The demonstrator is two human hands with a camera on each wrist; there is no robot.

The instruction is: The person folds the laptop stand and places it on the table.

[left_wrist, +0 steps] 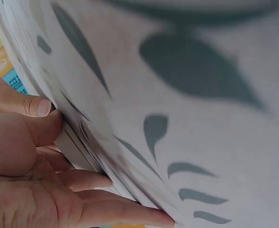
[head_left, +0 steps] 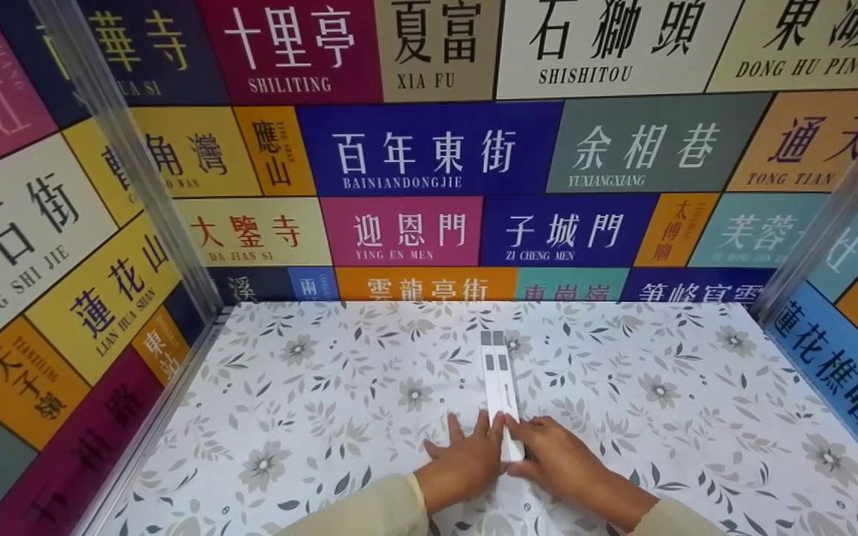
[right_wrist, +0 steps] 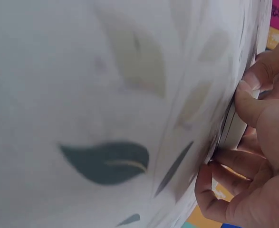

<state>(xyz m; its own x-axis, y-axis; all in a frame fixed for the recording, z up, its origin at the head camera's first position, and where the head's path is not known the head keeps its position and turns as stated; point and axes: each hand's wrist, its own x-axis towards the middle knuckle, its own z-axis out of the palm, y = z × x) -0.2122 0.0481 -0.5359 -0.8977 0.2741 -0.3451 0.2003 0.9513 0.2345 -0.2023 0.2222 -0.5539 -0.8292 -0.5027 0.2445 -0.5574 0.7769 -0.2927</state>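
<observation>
A folded laptop stand (head_left: pixel 502 394), narrow and white with grey pads at its far end, lies lengthwise on the patterned tabletop. My left hand (head_left: pixel 465 460) holds its near end from the left, index finger and thumb at the stand and the other fingers spread over the cloth. From the right, my right hand (head_left: pixel 559 455) grips the same end between thumb and curled fingers. Both thumbs meet at the near end of the stand (left_wrist: pixel 74 151) in the left wrist view. In the right wrist view, the fingertips sit along the stand's edge (right_wrist: pixel 233 130).
A white cloth with grey leaves and flowers (head_left: pixel 310 402) covers the table. Colourful sign-printed walls (head_left: pixel 429 149) enclose it at the back and both sides. Clear upright posts (head_left: pixel 142 160) stand at the back corners.
</observation>
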